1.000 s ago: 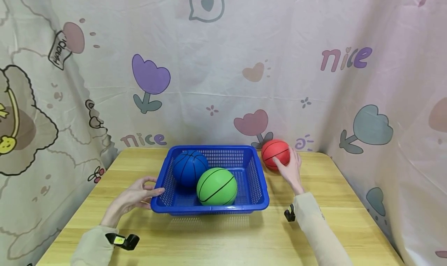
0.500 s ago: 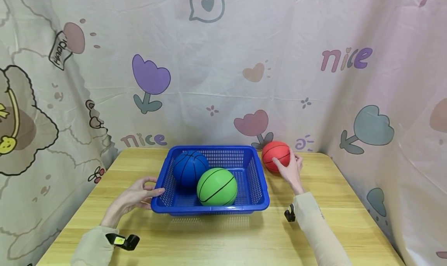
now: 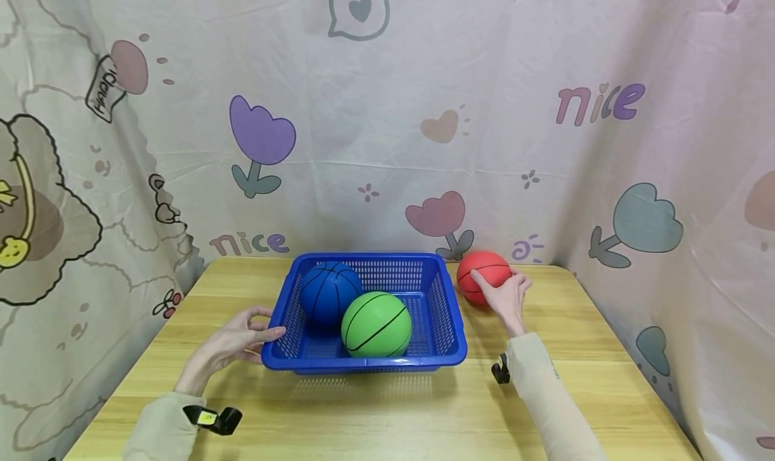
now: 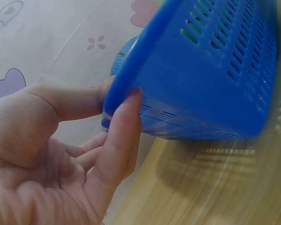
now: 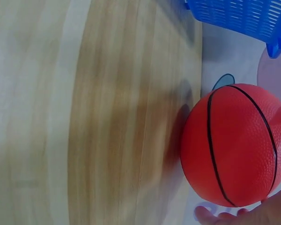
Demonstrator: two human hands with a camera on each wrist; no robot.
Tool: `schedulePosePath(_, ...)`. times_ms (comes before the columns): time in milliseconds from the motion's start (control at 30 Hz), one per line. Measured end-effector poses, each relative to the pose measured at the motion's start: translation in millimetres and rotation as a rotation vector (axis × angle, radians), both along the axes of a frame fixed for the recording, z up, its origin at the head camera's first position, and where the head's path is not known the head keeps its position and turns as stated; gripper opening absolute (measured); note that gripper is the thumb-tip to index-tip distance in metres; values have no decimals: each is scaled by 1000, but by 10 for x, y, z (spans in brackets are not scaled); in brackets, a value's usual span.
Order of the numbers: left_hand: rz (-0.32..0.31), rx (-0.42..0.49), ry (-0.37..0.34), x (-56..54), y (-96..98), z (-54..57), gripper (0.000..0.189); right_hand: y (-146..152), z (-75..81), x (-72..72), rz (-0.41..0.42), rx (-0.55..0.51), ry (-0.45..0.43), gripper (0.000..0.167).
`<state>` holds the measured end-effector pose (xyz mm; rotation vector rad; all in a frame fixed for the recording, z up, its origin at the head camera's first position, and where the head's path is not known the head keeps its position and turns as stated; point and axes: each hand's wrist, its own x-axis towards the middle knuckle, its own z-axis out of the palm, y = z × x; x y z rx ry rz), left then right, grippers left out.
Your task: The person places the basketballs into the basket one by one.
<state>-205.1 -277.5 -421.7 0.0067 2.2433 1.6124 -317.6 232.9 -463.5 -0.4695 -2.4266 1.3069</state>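
Note:
My left hand (image 3: 229,341) pinches the left rim of a blue plastic basket (image 3: 366,363), thumb on one side and fingers on the other. The left wrist view shows that pinch up close at the basket's rim (image 4: 145,44). Inside the basket sit a blue toy basketball (image 3: 329,293) and, nearer the front, a green one (image 3: 377,324). To the right of the basket, my right hand (image 3: 506,301) holds a red toy basketball (image 3: 482,276), thumb across its near side and fingers round its right. In the right wrist view, fingers (image 5: 271,208) lie at the ball's lower edge.
A light wooden table (image 3: 387,420) bears everything. Behind it and along both sides hangs a printed cloth (image 3: 375,145) with flowers and "nice" lettering. The red ball is close to the table's back edge. Each sleeve carries a small black wrist camera (image 3: 212,418).
The red ball has shifted slightly right and toward me. My right fingers have slid lower round its right side. The left hand, basket and other balls have stayed put.

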Motion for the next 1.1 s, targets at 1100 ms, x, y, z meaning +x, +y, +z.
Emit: schedulePosePath(1100,-1,12,0,-6,-13,-14,76,48,38,-1,25,-100,-32,99)
